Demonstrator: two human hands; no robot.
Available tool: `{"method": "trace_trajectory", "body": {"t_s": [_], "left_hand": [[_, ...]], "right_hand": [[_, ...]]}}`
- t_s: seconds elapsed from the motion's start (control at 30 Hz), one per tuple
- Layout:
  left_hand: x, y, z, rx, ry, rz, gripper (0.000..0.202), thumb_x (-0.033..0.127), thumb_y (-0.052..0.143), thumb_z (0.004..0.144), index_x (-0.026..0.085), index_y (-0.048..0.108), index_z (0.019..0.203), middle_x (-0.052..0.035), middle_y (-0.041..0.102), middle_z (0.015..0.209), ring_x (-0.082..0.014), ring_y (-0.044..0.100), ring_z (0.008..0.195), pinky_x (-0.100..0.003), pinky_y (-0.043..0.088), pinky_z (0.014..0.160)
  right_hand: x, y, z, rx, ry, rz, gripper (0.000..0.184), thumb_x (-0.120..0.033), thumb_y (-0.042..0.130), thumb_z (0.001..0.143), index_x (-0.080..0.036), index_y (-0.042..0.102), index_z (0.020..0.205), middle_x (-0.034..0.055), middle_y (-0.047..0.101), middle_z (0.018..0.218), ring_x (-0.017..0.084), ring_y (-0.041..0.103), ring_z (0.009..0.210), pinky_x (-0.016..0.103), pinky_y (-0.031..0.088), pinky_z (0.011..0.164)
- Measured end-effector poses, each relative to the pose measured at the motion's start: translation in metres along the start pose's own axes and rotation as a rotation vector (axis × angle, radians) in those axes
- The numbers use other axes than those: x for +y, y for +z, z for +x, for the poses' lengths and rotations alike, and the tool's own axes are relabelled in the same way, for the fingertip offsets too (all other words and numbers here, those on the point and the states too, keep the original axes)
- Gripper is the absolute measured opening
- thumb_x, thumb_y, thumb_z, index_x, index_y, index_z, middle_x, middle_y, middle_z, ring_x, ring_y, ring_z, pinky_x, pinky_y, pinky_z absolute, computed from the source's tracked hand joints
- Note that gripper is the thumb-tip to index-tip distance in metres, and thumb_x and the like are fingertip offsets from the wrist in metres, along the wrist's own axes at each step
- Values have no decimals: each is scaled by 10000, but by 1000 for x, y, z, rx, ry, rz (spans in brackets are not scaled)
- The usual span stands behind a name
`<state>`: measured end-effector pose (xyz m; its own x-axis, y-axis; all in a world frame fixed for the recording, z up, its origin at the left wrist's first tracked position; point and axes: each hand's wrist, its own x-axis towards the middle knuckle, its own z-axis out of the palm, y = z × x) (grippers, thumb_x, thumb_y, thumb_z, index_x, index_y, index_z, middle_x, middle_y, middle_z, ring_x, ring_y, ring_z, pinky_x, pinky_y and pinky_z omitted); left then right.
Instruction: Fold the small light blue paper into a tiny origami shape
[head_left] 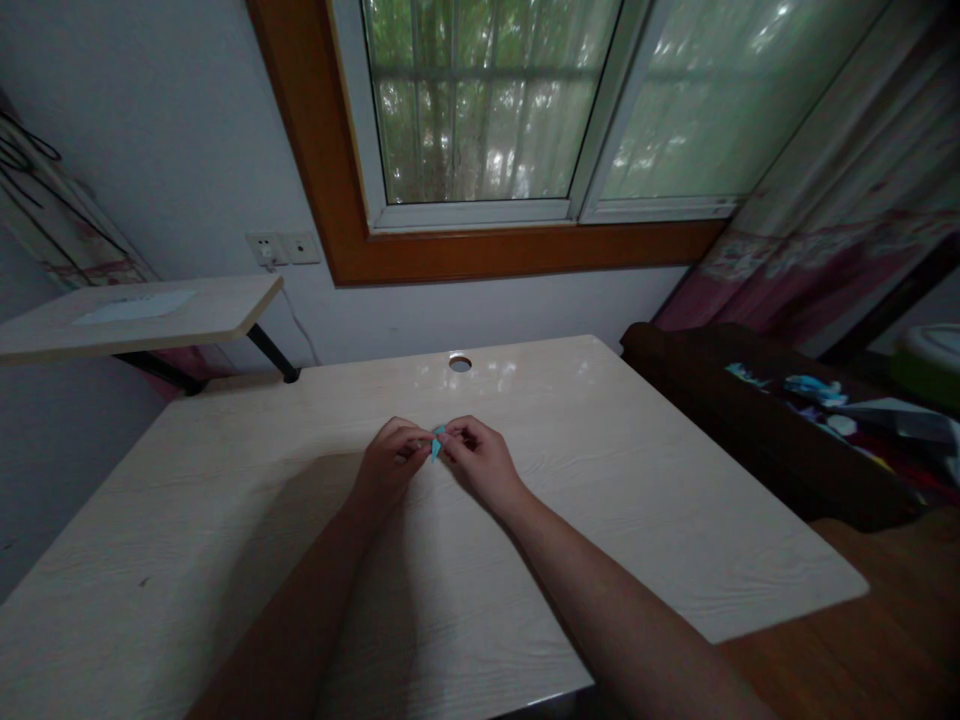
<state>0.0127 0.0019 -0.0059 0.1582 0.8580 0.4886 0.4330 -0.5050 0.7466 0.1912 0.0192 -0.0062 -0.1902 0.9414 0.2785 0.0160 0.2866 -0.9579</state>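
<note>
A small turquoise piece (pixel 436 447), folded-looking and pointed at its lower end, sits between my two hands a little above the pale wooden desk (pixel 645 500). It looks like paper, though its exact shape is too small to make out. My left hand (pixel 394 455) pinches it from the left with thumb and forefinger. From the right, my right hand (pixel 480 455) grips its upper part with the fingertips. Both hands are close together near the middle of the desk, and the fingers cover part of the piece.
A raised shelf (pixel 150 310) on black legs stands at the desk's back left, with a sheet (pixel 139 306) on it. A round cable hole (pixel 460 364) lies near the back edge. To the right, a dark wooden piece of furniture (pixel 720 420) holds assorted items.
</note>
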Motion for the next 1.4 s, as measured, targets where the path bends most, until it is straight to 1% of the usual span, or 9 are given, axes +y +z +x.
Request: {"method": "trace_trajectory", "body": {"t_s": [0.2,0.4,0.53,0.67,0.8,0.97,1.17,1.33,1.4], "left_hand": [[4,2,0,28,56,154,87,225,623,884,215,690,940,-43,598,917,-147,587,750,-271,517,674],[8,0,-4,23,186,308,85,201,585,914,214,663,943,-40,617,904,-150,594,798,-273,506,733],[9,0,-5,33,250,342,107,192,564,923,222,650,980,-46,635,908,-158,612,828,-279,514,758],[9,1,-5,62,271,339,86,193,571,918,213,646,954,-48,651,900,-158,620,824,-276,511,760],[12,1,-4,71,253,336,68,193,575,906,207,635,935,-50,650,895,-148,607,767,-267,505,717],[15,2,-4,68,251,303,72,184,568,895,219,618,933,-53,646,898,-160,615,810,-283,512,749],[16,5,-4,102,256,264,64,167,586,873,210,607,916,-43,645,869,-148,596,756,-275,499,717],[20,8,-4,123,145,229,40,175,601,869,201,613,896,-38,627,867,-142,592,727,-271,509,690],[20,8,-4,119,102,151,44,183,602,873,203,629,901,-50,636,910,-154,614,790,-269,527,690]], "right_hand": [[1,0,-2,-1,3,-36,194,-374,665,836,-182,660,859,9,632,706,136,573,631,244,457,607],[3,-1,-2,10,-22,-78,190,-375,658,842,-185,663,864,11,635,721,140,582,648,246,464,619],[3,-1,-2,7,-29,-98,197,-379,647,854,-183,662,872,12,640,717,140,587,644,246,467,619],[1,-1,-3,-1,-43,-121,200,-379,638,864,-182,663,873,20,652,734,144,598,664,247,472,632],[-2,-2,-3,8,-71,-152,192,-376,638,868,-186,668,876,26,662,763,145,596,685,247,474,640],[-5,-2,-5,17,-113,-195,176,-365,630,878,-194,670,874,29,661,774,153,602,701,259,481,658],[-8,-1,-6,9,-184,-236,134,-322,629,884,-196,674,882,36,660,797,154,602,719,264,473,669],[-8,-1,-6,26,-219,-242,120,-313,633,880,-201,677,874,35,656,798,155,596,719,267,467,665],[-9,-1,-6,30,-229,-240,126,-319,629,883,-203,677,870,34,657,798,155,599,720,267,467,666]]}}
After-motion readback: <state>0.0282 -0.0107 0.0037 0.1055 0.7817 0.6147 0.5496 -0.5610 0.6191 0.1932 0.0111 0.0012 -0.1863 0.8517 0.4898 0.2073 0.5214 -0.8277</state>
